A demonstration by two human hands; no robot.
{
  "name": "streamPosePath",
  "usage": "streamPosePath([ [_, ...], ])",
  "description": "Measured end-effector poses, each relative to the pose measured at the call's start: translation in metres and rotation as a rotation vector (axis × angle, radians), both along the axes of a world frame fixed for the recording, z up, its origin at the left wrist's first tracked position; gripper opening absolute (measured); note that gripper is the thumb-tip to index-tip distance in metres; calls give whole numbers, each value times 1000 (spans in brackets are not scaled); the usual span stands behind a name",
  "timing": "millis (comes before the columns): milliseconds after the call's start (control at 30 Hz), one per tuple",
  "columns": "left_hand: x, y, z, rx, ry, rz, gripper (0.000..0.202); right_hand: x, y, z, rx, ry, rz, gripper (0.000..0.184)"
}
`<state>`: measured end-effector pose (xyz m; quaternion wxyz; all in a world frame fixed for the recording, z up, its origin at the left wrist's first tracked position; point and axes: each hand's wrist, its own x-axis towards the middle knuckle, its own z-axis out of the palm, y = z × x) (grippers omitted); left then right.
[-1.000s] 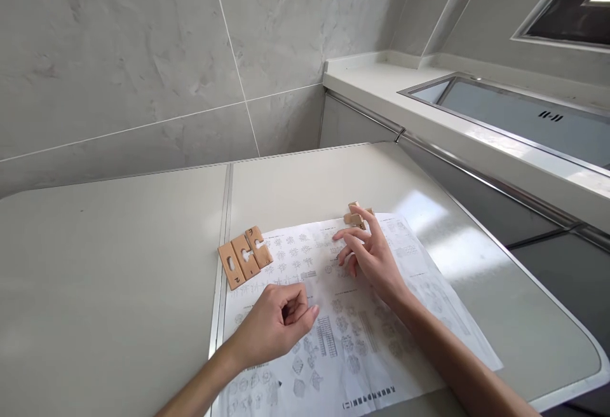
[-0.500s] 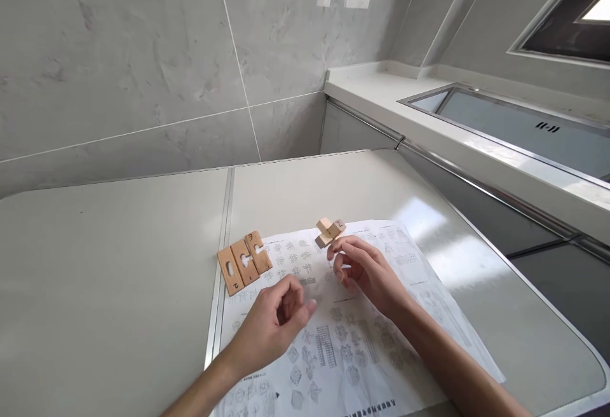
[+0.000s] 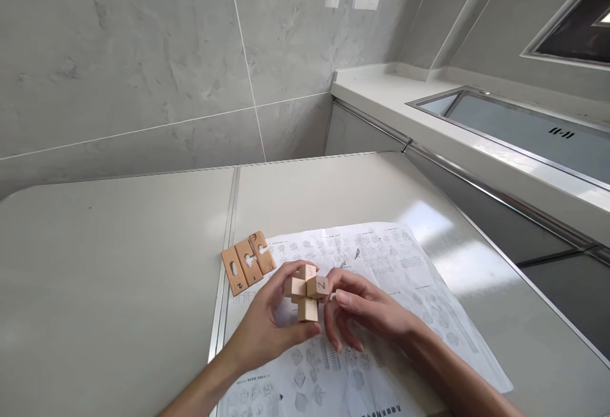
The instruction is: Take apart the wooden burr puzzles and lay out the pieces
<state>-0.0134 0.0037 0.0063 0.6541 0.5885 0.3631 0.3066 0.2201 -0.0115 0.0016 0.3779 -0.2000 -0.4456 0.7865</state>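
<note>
A small cross-shaped cluster of interlocked wooden puzzle pieces (image 3: 307, 293), marked with numbers, is held just above a printed instruction sheet (image 3: 381, 264). My left hand (image 3: 264, 325) grips the cluster from the left with fingers curled round it. My right hand (image 3: 359, 315) pinches its right side with the fingertips. Three flat notched wooden pieces (image 3: 248, 262) lie side by side at the sheet's upper left corner, just beyond my left hand.
The sheet lies on a pale grey table (image 3: 119, 264) with a metal seam down its middle. A tiled wall stands behind. To the right, a white counter (image 3: 429, 118) holds a recessed steel sink (image 3: 524, 124).
My right hand carried the wooden cluster from the sheet's far edge toward me. My left hand opened from a loose fist and took hold of the cluster's left side.
</note>
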Motion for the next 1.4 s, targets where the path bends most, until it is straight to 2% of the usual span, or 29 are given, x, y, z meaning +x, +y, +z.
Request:
streamPosePath([
  [133, -3, 3, -1, 40, -48, 5, 78, 4, 4, 3, 21, -145, -97, 31],
  [233, -5, 5, -3, 47, -70, -22, 84, 4, 5, 7, 48, -227, -41, 35],
  [300, -5, 5, -5, -8, -84, -50, 91, 3, 4, 8, 58, -246, -33, 37],
  [400, -5, 4, -9, -120, -107, -39, 102, -2, 2, 7, 70, -288, -121, 36],
  [500, -4, 3, -12, -164, -121, 20, 111, -7, -1, 4, 114, -357, -245, 35],
  [567, -3, 2, -11, -150, -129, 41, 103, -10, -3, 3, 158, -416, -283, 35],
  [700, -1, 2, -6, -83, -98, 58, 73, -10, -4, 3, 253, -550, -309, 31],
  [800, -1, 2, -3, -20, -45, 93, 69, -7, -4, 3, 255, -519, -356, 33],
  [967, -2, 3, -1, 26, 45, 85, 71, -4, -3, 4, 221, -472, -259, 44],
  [1133, -2, 3, 1, 62, 22, 9, 64, -5, -3, 9, 155, -416, -127, 53],
  [1267, -1, 2, 0, 92, 16, -49, 63, -2, -3, 10, 90, -399, -44, 50],
  [1400, 1, 1, -2, 159, -12, -62, 65, 1, -1, 8, 41, -308, 154, 42],
])
